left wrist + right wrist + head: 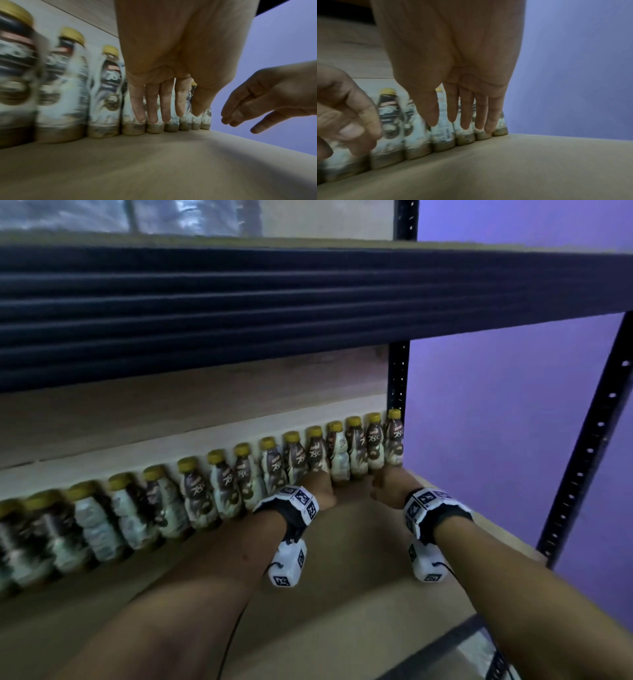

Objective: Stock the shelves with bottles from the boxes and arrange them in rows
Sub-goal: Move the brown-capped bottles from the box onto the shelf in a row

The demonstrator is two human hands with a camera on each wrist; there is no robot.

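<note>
Across the lower left of the head view, one row of bottles point(191, 494) stands upright against the back panel of the wooden shelf point(342, 594), yellow caps up, running to the black upright point(397, 378) at centre right. My left hand point(320, 486) reaches the row with fingers point(151, 105) straight — holding nothing. Just right of it, my right hand point(390, 482) is likewise extended, fingers point(465, 112) straight before the end bottles — empty.
</note>
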